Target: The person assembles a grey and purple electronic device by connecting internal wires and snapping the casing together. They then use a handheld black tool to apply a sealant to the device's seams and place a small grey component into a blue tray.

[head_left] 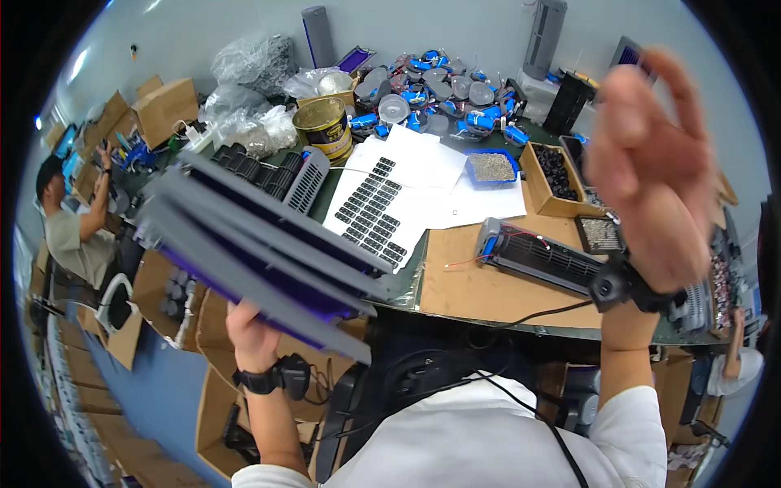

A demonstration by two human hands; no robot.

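Observation:
My left hand (252, 333) grips a stack of long grey plastic housing shells (260, 244) with purple insides, from underneath near their lower edge. The stack tilts over the table's left side, and most of my fingers are hidden behind it. On the right, my right hand (651, 163) is raised, blurred, with fingers apart and nothing visible in it. Below and left of it, a long black fan unit (541, 256) with a blue end and red wires lies on the brown cardboard sheet (455, 281).
White sheets with black stickers (370, 211) lie mid-table. Around them are a blue tray of small screws (492, 167), a wooden box of black parts (553, 175), a yellow-black tin (324, 130) and heaped blue motors (443, 93). A person (77, 220) works at far left.

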